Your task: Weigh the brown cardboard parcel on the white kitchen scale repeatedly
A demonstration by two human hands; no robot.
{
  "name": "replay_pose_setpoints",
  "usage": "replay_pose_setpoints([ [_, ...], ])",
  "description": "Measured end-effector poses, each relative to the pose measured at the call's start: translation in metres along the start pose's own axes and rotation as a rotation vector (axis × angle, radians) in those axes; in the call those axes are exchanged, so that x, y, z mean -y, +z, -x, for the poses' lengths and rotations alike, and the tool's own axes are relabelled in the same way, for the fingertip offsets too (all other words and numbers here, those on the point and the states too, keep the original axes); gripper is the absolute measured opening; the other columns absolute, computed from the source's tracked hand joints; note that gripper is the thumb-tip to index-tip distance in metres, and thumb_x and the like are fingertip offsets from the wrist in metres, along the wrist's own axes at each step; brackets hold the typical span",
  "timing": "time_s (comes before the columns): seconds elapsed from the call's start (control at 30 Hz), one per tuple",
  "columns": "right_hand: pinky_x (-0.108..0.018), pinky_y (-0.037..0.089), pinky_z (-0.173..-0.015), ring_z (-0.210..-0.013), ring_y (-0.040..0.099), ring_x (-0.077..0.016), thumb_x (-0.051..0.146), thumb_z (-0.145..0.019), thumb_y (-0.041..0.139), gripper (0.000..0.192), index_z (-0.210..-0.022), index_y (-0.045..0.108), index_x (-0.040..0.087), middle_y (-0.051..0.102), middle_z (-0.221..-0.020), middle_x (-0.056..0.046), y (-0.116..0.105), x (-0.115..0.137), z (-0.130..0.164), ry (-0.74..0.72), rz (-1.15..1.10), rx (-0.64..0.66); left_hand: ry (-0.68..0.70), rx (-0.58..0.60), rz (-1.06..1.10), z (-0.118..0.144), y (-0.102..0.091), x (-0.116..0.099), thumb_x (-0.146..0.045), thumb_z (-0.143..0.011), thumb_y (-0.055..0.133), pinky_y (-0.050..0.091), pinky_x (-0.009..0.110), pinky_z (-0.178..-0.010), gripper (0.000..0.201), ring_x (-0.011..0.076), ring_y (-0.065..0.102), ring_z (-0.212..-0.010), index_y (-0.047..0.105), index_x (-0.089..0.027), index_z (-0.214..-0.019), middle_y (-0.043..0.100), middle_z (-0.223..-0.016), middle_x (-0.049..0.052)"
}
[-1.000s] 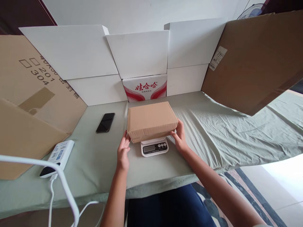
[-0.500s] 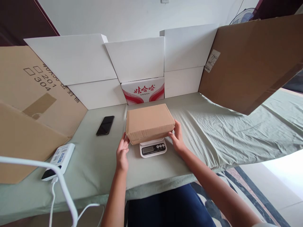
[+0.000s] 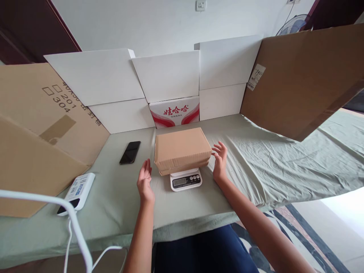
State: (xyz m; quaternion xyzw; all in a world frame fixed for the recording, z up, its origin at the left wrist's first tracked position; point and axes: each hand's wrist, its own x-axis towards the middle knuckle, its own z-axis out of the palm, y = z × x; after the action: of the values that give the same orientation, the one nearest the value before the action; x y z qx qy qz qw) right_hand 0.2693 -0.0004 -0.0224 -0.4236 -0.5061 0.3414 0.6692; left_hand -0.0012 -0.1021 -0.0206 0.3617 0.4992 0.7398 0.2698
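A closed brown cardboard box (image 3: 183,148) rests flat on a small white digital kitchen scale (image 3: 186,187). The box covers the scale's platform; the display and several round buttons show in front of it. My left hand (image 3: 145,181) is open just left of the box, palm turned inward and apart from it. On the other side, my right hand (image 3: 220,162) is open with fingers spread, close to the box's right end. Neither hand holds anything.
A black phone (image 3: 130,152) lies left of the box. Nearer on the left are a white power bank (image 3: 76,194) with a cable and a white curved tube (image 3: 57,199). White panels (image 3: 167,77), a red-and-white carton (image 3: 176,112) and large cardboard sheets (image 3: 292,83) wall in the green-covered table (image 3: 113,208).
Both hands have let go of the cardboard box and moved outward, away from its ends. The box stays on the scale. The camera view has tilted up slightly.
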Motion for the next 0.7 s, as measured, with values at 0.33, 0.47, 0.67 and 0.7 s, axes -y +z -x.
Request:
replay_pose_setpoints([
  [0.33, -0.053, 0.048, -0.103, -0.121, 0.058, -0.0287, 0.045, -0.09, 0.048, 0.049, -0.138, 0.046, 0.033, 0.054, -0.134, -0.009, 0.002, -0.004, -0.001, 0.022, -0.012, 0.007, -0.014, -0.006, 0.013, 0.0, 0.002, 0.001, -0.022, -0.071, 0.052, 0.036, 0.043, -0.121, 0.072, 0.028, 0.046, -0.147, 0.062, -0.021, -0.142, 0.058, -0.151, 0.01],
  [0.47, -0.051, 0.048, -0.104, -0.121, 0.057, -0.0282, 0.044, -0.091, 0.049, 0.048, -0.137, 0.048, 0.031, 0.056, -0.133, -0.009, 0.002, 0.001, -0.001, 0.034, -0.027, 0.024, -0.034, 0.018, 0.025, 0.0, 0.003, 0.003, -0.023, -0.069, 0.054, 0.037, 0.044, -0.121, 0.074, 0.029, 0.047, -0.146, 0.061, -0.021, -0.143, 0.058, -0.151, 0.011],
  [0.67, -0.049, 0.049, -0.104, -0.126, 0.057, -0.0295, 0.051, -0.094, 0.051, 0.048, -0.137, 0.05, 0.03, 0.057, -0.137, -0.01, 0.002, 0.006, 0.002, 0.024, -0.052, 0.144, -0.119, 0.13, -0.002, 0.001, -0.002, 0.016, -0.031, -0.074, 0.059, 0.037, 0.046, -0.121, 0.074, 0.0325, 0.05, -0.144, 0.056, -0.023, -0.148, 0.061, -0.147, 0.012],
  [0.7, -0.049, 0.049, -0.104, -0.127, 0.056, -0.0299, 0.053, -0.094, 0.052, 0.05, -0.138, 0.049, 0.03, 0.057, -0.139, -0.01, 0.002, 0.005, 0.003, 0.015, -0.062, 0.169, -0.123, 0.137, -0.015, 0.002, -0.003, 0.019, -0.033, -0.076, 0.06, 0.037, 0.047, -0.121, 0.072, 0.033, 0.049, -0.144, 0.056, -0.023, -0.148, 0.06, -0.148, 0.012],
])
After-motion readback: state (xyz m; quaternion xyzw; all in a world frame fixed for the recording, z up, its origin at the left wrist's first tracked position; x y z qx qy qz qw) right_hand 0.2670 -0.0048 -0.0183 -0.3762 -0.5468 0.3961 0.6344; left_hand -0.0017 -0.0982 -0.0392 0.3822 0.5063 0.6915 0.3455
